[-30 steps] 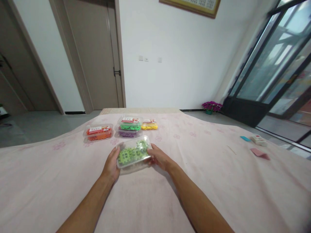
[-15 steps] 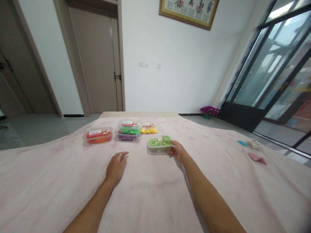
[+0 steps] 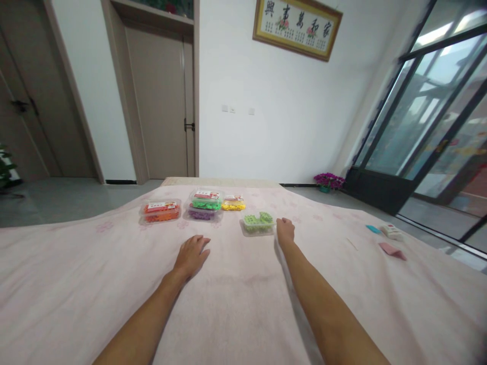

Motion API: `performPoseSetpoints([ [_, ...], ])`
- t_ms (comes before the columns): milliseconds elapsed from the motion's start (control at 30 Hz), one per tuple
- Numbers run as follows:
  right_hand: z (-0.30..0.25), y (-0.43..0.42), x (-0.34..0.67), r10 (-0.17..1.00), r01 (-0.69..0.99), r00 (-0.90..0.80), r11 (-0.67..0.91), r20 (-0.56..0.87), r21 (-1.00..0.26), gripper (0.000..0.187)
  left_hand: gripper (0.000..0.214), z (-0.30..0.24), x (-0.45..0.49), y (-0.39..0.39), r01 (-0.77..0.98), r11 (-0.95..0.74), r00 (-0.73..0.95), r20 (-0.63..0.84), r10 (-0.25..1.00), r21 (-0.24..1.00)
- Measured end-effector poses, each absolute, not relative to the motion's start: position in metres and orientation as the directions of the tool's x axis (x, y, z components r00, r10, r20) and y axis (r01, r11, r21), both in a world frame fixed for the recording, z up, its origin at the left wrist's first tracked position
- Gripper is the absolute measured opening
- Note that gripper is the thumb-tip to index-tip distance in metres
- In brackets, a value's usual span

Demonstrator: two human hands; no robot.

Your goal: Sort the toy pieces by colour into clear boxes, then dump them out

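An open clear plastic box [image 3: 258, 232] of light green, notched plastic pieces [image 3: 253, 219] rests on the pink bed cover. My right hand [image 3: 285, 231] is closed at the box's right end, its curled fingers against the rim; how much of the rim is between them is hidden. My left hand [image 3: 192, 256] lies on the cover to the left and nearer to me, thumb and fingers apart, holding nothing. Beyond it are a lidded box of orange pieces [image 3: 162, 213], a box of green pieces [image 3: 206, 203] stacked on purple pieces [image 3: 201, 215], and a box of yellow pieces [image 3: 233, 206].
Toward the right edge of the cover [image 3: 236, 314] lie a blue item [image 3: 373, 229], a small white pack [image 3: 391, 232], a folded pink cloth [image 3: 392, 251] and a thin stick [image 3: 352, 244]. Purple flowers [image 3: 329, 181] stand on the floor by the glass door.
The box of light green pieces has shifted slightly right and away from me. My right hand has moved right, toward its end. My left hand stays low, fingers a little more spread. The view has tilted up.
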State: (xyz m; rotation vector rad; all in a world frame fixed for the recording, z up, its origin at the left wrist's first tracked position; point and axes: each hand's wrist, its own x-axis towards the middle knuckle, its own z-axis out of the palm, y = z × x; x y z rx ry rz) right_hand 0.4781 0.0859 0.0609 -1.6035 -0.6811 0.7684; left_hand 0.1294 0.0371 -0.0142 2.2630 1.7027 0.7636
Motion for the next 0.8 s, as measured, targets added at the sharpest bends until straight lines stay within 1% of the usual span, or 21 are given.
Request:
performPoseSetpoints([
  [100, 0.069, 0.086, 0.444, 0.827, 0.090, 0.563, -0.070, -0.007, -0.993, 0.040, 0.047, -0.018, 0.124, 0.026, 0.818, -0.364, 0.269, 0.264, 0.926, 0.446],
  [200, 0.076, 0.100, 0.391, 0.901, 0.070, 0.435, -0.039, -0.005, -0.997, 0.035, 0.046, -0.021, 0.116, 0.014, 0.771, -0.403, 0.298, 0.281, 0.912, 0.493],
  [300, 0.084, 0.123, 0.339, 0.951, -0.002, 0.303, -0.071, -0.068, -0.997, 0.024, 0.039, -0.021, 0.109, 0.009, 0.699, -0.405, 0.256, 0.323, 0.911, 0.589],
  [367, 0.089, 0.140, 0.314, 0.958, -0.040, 0.256, -0.122, -0.129, -0.992, 0.018, 0.034, -0.020, 0.107, 0.009, 0.655, -0.395, 0.215, 0.342, 0.915, 0.645],
  [433, 0.092, 0.156, 0.296, 0.946, -0.071, 0.245, -0.202, -0.214, -0.977, 0.021, 0.031, -0.018, 0.107, 0.011, 0.614, -0.386, 0.188, 0.347, 0.919, 0.689],
  [500, 0.093, 0.169, 0.286, 0.923, -0.092, 0.241, -0.287, -0.301, -0.953, 0.030, 0.029, -0.015, 0.108, 0.012, 0.570, -0.374, 0.166, 0.343, 0.925, 0.732],
  [567, 0.094, 0.179, 0.280, 0.902, -0.101, 0.226, -0.354, -0.368, -0.930, 0.035, 0.028, -0.013, 0.108, 0.013, 0.539, -0.365, 0.150, 0.340, 0.928, 0.759],
  [600, 0.094, 0.183, 0.278, 0.894, -0.103, 0.215, -0.379, -0.393, -0.920, 0.034, 0.027, -0.011, 0.109, 0.013, 0.530, -0.362, 0.144, 0.340, 0.929, 0.767],
  [800, 0.098, 0.192, 0.276, 0.878, -0.101, 0.170, -0.437, -0.448, -0.894, 0.019, 0.024, -0.006, 0.110, 0.014, 0.500, -0.356, 0.130, 0.338, 0.932, 0.789],
])
